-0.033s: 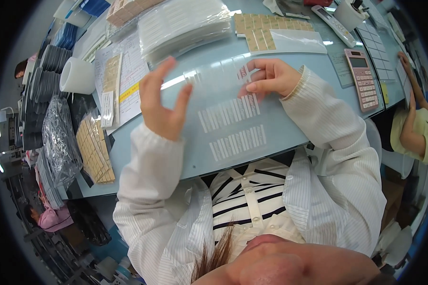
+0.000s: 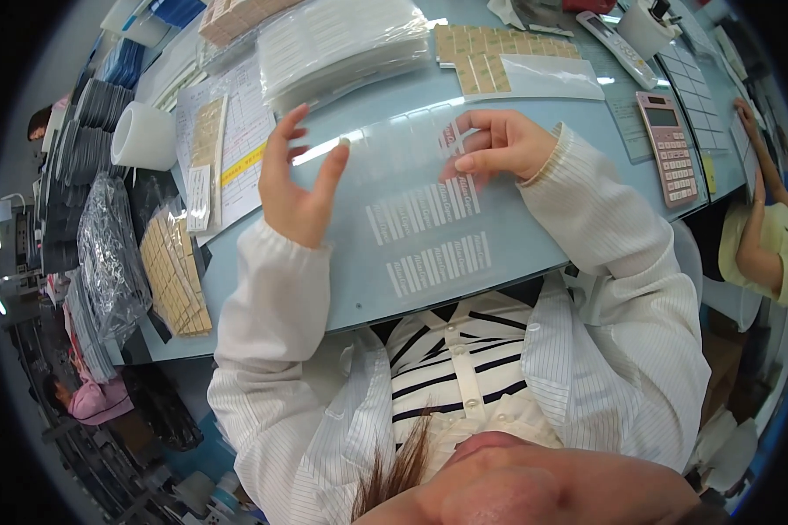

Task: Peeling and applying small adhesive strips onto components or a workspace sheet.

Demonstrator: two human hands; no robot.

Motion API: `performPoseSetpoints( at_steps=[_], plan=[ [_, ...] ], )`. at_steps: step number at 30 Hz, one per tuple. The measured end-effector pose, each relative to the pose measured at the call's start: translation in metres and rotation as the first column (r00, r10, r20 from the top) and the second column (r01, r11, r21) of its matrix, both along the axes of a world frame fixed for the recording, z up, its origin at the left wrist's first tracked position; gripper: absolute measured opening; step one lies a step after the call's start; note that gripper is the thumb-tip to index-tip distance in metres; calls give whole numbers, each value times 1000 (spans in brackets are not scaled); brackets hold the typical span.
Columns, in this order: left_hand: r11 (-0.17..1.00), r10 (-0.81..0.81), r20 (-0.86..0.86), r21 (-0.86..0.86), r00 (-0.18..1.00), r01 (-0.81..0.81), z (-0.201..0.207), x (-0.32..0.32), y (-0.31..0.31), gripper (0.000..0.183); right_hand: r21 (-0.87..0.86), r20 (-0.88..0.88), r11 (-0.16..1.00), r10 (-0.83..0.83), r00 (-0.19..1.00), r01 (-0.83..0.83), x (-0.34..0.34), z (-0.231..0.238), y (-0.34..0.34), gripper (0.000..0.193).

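A transparent plastic sheet with rows of white printed strips [image 2: 425,212] lies over the pale blue table in front of me. Some red print shows at its upper right. There my right hand [image 2: 504,144] pinches the sheet's edge between thumb and bent fingers. My left hand [image 2: 299,188] hovers off the sheet's left side, thumb and fingers apart, with nothing in it. Beyond both hands lies a thick stack of plastic-wrapped sheets [image 2: 346,52]. To its right is a white sheet [image 2: 547,77] bearing tan adhesive pieces [image 2: 486,70].
At right lie a pink calculator [image 2: 666,147] and a white handset [image 2: 617,51]. A white roll [image 2: 144,137], printed papers [image 2: 241,144], tan grid sheets [image 2: 173,276] and crumpled plastic [image 2: 118,254] crowd the left. Another person's arm [image 2: 757,214] rests at the far right.
My left hand has shifted slightly to the left, and its thumb has risen a little. My right hand stays at the sheet's edge.
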State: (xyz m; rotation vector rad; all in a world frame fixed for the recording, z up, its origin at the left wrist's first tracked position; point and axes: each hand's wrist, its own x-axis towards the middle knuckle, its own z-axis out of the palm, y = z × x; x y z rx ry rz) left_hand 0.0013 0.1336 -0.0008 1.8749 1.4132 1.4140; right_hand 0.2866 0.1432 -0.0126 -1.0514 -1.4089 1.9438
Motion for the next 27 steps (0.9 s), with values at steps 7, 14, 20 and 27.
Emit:
performPoseSetpoints(
  at_steps=[7,14,20,27],
  plan=[
    [638,93,540,-677,837,366,-15,-23,4,31,753,359,655,-488,796,61,-3,6,-4,57],
    [530,75,707,-625,703,573,-17,-27,3,29,942,281,269,-301,911,-201,-65,16,7,46],
    [447,174,869,-489,464,749,-23,-36,6,35,914,299,351,-240,924,-204,-87,-4,9,41],
    [583,-26,750,-525,660,620,-10,-25,-8,73,878,292,443,-198,936,-181,-86,0,10,43]
  ],
)
